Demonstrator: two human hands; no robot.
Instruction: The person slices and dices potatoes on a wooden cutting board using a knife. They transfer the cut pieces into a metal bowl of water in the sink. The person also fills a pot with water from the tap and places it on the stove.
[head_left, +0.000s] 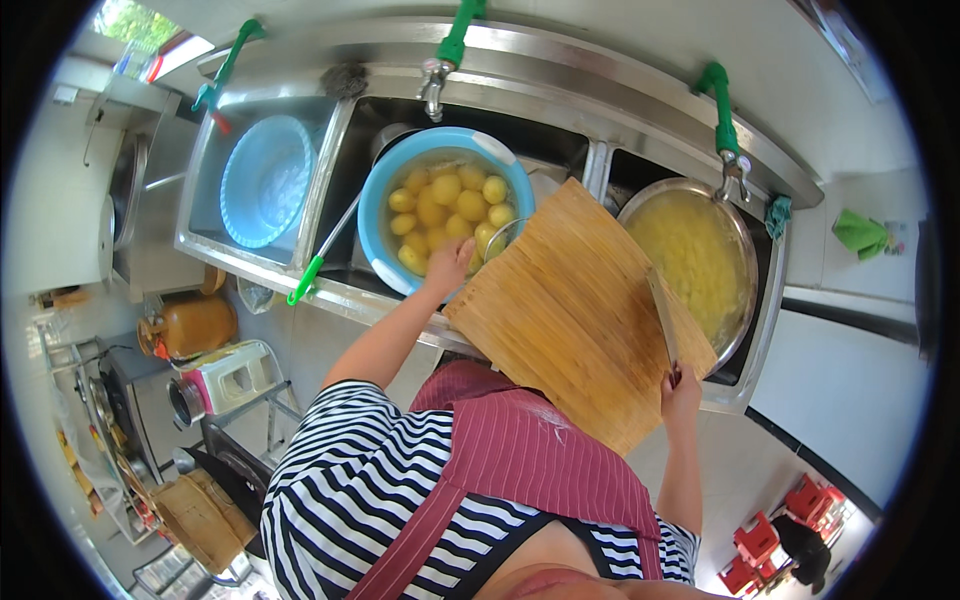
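My left hand (450, 266) is at the near rim of a blue plastic basin (370, 225), over peeled potatoes (446, 190) lying in water. Its fingertips are partly hidden, so whether it grips a potato is unclear. A wooden cutting board (570, 300) lies aslant across the sink's front edge, between that basin and a large metal bowl (752, 255) of cut yellow pieces in water (686, 262). In my right hand (681, 386) is the handle of a knife (663, 315), its blade over the board's right part. A wire handle (491, 240) shows at the basin's right side.
Three taps on green pipes, left (214, 94), middle (435, 82) and right (729, 161), overhang the steel sink (319, 180). A light blue tub (266, 180) stands in the left bay. A green-handled tool (307, 279) leans over the front edge. A steel scourer (345, 79) lies behind.
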